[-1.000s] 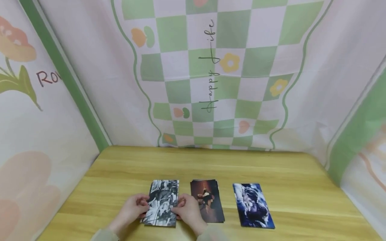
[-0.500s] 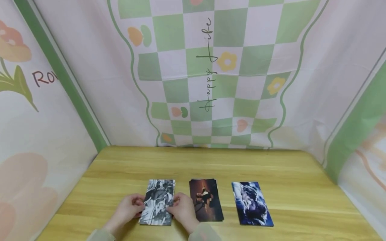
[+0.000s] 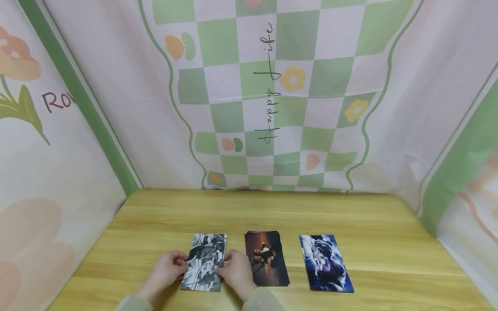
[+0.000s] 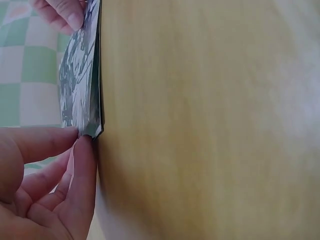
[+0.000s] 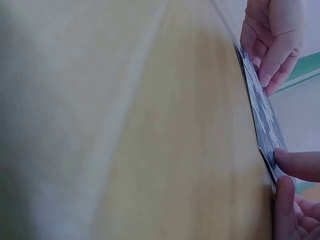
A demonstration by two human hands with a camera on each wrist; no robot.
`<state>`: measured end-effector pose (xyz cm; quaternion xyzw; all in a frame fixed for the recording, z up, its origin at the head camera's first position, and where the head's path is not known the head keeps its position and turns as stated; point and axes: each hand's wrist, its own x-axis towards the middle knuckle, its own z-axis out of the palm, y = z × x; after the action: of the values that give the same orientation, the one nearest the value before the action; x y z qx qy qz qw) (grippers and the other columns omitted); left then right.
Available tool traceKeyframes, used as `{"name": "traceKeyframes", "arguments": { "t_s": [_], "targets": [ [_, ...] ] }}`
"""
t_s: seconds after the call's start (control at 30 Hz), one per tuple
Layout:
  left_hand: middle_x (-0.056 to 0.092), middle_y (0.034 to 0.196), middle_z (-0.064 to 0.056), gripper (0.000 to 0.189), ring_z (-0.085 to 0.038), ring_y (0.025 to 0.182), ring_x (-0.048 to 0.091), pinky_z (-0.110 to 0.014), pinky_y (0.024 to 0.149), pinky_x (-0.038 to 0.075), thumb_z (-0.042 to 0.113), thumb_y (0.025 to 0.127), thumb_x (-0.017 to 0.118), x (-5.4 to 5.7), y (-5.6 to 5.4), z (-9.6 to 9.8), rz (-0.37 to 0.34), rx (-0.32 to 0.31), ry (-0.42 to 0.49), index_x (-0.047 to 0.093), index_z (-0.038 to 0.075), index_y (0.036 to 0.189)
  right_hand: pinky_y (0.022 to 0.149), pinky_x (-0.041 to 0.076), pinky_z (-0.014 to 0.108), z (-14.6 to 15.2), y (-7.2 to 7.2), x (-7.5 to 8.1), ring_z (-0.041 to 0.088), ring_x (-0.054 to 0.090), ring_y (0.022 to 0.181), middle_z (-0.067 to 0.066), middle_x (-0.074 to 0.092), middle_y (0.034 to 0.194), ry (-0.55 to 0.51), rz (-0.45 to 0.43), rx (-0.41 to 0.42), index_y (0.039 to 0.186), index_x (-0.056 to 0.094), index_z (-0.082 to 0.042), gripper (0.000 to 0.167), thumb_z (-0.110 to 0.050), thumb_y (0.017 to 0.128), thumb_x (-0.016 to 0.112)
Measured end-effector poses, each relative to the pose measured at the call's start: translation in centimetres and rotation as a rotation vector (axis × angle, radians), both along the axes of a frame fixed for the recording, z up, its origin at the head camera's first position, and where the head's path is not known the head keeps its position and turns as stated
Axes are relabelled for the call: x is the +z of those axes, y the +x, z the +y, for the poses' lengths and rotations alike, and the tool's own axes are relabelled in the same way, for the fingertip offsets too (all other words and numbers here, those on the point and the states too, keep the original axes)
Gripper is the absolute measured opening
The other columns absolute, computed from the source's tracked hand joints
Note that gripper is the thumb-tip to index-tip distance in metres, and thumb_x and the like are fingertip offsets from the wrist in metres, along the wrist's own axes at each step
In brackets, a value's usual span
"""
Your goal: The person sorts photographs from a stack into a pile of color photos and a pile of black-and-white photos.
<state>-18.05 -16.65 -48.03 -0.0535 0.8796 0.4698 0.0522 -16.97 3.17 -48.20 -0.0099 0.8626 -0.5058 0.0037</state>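
the black-and-white photo cards [image 3: 204,261] lie, long side running away from the person, on the nearer part of the desk [image 3: 186,207], closer to its left edge than the other two sets and well short of the far edge. whether they rest flat on the wood or are slightly raised, i cannot tell. the left hand [image 3: 167,268] pinches their left side and the right hand [image 3: 238,270] pinches the right, thumbs over the printed face.

they look light and thin, probably stiff enough to stay flat yet easy to crease at a corner. the glossy faces would likely slide over one another, so a light hold on the two long edges, square to the sides, should suit better than pressing the picture.

the wrist views show layered, dark-rimmed edges with sharp corners. to the right sit the dark red photo cards [image 3: 268,259], a rectangular pile with slightly uneven edges, then the blue photo cards [image 3: 326,263], glossy and slanted. the desk has pale yellow wood grain and rounded far corners; behind it hangs soft, creased checked cloth [image 3: 295,108].
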Motion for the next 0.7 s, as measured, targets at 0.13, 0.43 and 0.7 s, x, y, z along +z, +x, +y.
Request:
{"name": "traceKeyframes", "arguments": {
  "t_s": [0.13,0.43,0.7],
  "targets": [
    [0.057,0.071,-0.005,0.017,-0.014,0.059,0.054,-0.027,0.051,0.054,-0.01,0.073,0.066,-0.06,0.04,0.12,0.021,-0.003,-0.012,0.062,-0.007,0.089,0.051,0.045,0.025,0.03,-0.11,-0.09,0.009,0.053,0.053,0.001,0.061,0.06,0.036,0.03,-0.001,0.079,0.057,-0.002,0.03,-0.004,0.062,0.082],
    [0.058,0.07,-0.006,0.017,-0.014,0.057,0.054,-0.026,0.05,0.054,-0.01,0.072,0.066,0.2,0.08,0.16,0.028,-0.001,-0.018,0.063,-0.007,0.089,0.051,0.044,0.024,0.08,-0.15,-0.2,0.009,0.054,0.053,0.002,0.062,0.059,0.04,0.066,-0.016,0.076,0.056,-0.003,0.031,-0.004,0.06,0.082],
    [0.058,0.073,-0.006,0.014,-0.013,0.062,0.055,-0.026,0.053,0.055,-0.006,0.076,0.063,0.47,-0.09,0.0,-0.02,-0.006,-0.007,0.062,-0.007,0.09,0.044,0.044,0.022,0.38,-0.03,-0.17,0.008,0.053,0.047,0.006,0.064,0.06,-0.109,-0.018,0.009,0.079,0.055,0.0,0.028,0.0,0.064,0.079]
  ]
}}
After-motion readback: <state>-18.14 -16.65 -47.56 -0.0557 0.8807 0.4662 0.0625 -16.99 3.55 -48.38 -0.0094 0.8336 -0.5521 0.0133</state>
